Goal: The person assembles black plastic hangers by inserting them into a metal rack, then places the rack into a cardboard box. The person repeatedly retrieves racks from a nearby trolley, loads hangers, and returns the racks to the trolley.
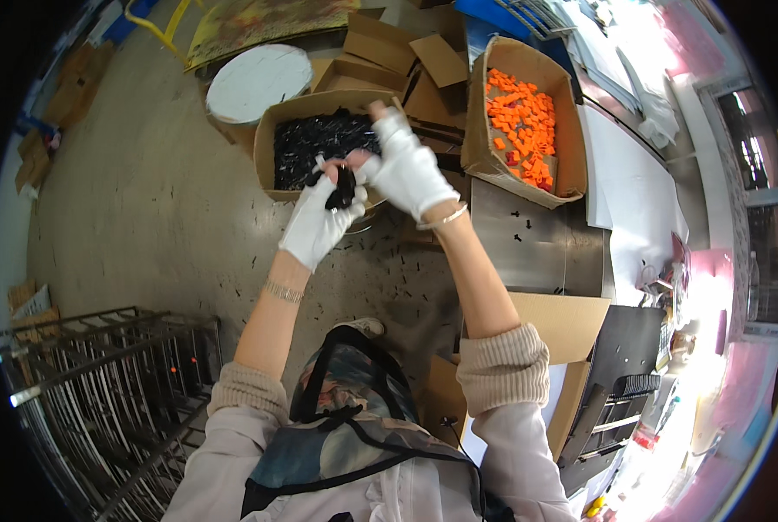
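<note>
My left hand (318,222), in a white glove, holds a clump of small black plastic parts (344,187) in front of me. My right hand (404,168), also gloved in white, touches the same clump from the right with its fingers pinched on it. Both hands hover over the near edge of an open cardboard box (265,143) filled with many black plastic parts (311,143). To the right stands a taller cardboard box (476,148) holding several orange plastic pieces (521,122).
A steel table top (546,248) with a few loose black parts lies right of my arm. A round white lid (258,80) and flattened cardboard sit behind the boxes. A wire rack (102,383) stands at lower left on the concrete floor. Another carton (572,326) is by my right elbow.
</note>
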`<action>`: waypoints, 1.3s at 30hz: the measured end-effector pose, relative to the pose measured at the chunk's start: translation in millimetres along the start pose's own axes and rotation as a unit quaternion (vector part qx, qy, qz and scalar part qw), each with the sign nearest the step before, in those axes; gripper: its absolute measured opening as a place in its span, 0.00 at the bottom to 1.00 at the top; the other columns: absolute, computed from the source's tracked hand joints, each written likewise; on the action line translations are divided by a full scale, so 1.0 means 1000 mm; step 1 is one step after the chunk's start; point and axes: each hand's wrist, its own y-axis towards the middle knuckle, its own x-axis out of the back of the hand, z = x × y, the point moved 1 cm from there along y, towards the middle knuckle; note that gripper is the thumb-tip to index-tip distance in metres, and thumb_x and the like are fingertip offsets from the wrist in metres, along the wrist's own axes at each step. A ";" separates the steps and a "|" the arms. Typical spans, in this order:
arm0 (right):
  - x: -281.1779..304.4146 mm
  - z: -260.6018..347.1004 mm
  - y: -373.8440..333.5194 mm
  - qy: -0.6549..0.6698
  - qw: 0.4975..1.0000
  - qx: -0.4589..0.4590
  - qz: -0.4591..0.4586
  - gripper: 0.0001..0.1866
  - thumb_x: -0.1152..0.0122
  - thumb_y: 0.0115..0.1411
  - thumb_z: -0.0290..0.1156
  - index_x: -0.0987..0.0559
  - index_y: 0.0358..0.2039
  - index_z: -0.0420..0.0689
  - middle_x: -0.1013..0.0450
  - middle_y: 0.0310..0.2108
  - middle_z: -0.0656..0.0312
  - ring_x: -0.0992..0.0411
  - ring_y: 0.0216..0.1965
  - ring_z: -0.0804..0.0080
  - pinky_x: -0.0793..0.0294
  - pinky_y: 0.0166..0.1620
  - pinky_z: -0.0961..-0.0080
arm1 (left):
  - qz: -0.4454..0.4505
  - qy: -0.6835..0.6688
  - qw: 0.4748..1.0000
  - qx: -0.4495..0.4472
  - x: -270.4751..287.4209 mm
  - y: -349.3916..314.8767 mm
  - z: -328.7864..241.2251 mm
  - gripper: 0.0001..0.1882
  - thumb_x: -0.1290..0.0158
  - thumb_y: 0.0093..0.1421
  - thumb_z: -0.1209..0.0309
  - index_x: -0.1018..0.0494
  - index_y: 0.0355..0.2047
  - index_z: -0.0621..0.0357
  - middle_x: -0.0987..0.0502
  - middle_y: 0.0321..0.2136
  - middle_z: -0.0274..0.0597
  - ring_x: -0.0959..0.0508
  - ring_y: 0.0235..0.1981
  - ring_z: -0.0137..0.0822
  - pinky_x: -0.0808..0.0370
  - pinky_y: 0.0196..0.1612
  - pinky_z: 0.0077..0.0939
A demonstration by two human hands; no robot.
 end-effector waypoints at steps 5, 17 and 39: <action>-0.002 -0.031 -0.099 -0.020 0.993 0.101 0.051 0.37 0.25 0.46 0.40 0.27 0.55 0.43 0.31 0.59 0.51 0.32 0.59 0.51 0.32 0.60 0.61 | 0.025 0.006 0.984 0.179 -0.028 -0.035 0.048 0.28 0.61 0.71 0.44 0.33 0.55 0.55 0.26 0.52 0.42 0.25 0.55 0.39 0.22 0.54 0.37; 0.093 -0.021 -0.430 0.006 0.961 -0.223 -0.166 0.47 0.24 0.44 0.33 0.37 0.64 0.38 0.41 0.66 0.44 0.40 0.64 0.42 0.39 0.66 0.58 | 0.230 0.167 0.790 0.542 -0.129 -0.168 0.262 0.19 0.45 0.63 0.76 0.32 0.54 0.57 0.27 0.47 0.34 0.27 0.50 0.27 0.26 0.52 0.25; 0.053 -0.086 -0.765 -0.367 0.686 -0.571 -0.262 0.22 0.28 0.40 0.31 0.20 0.40 0.43 0.25 0.34 0.59 0.27 0.38 0.60 0.29 0.43 0.62 | 0.442 0.436 0.678 0.393 -0.070 -0.343 0.600 0.34 0.71 0.75 0.49 0.44 0.68 0.65 0.42 0.69 0.51 0.44 0.71 0.40 0.50 0.71 0.27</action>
